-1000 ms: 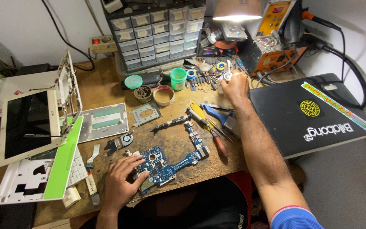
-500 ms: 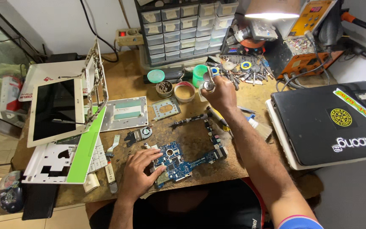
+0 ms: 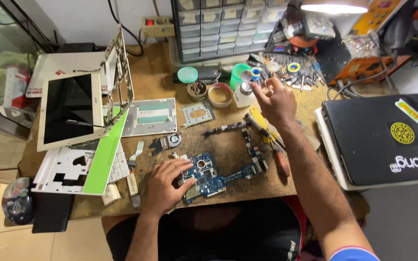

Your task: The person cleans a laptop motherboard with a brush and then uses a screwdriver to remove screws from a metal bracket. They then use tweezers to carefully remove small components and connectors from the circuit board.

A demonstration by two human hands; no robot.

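Note:
A blue laptop circuit board point(image 3: 218, 180) lies on the brown wooden bench near its front edge. My left hand point(image 3: 166, 187) rests on the board's left end, fingers spread and pressing it down. My right hand point(image 3: 276, 99) is raised over the middle of the bench, just right of a small white bottle with a metal top point(image 3: 243, 93). Its fingertips are pinched together, and whether they hold something small I cannot tell. A yellow-handled tool point(image 3: 258, 119) and a red-handled tool point(image 3: 281, 162) lie under my right forearm.
A dismantled white and green laptop point(image 3: 81, 140) stands at the left. A closed black laptop point(image 3: 388, 140) lies at the right. Parts drawers point(image 3: 218, 24), a green cup point(image 3: 238, 72), a round tin point(image 3: 220, 94), loose tools point(image 3: 296, 72) and a lamp point(image 3: 335, 6) crowd the back.
My right hand has drawn back from the tool pile at the rear toward the white bottle. My left hand stays on the circuit board. The view has shifted.

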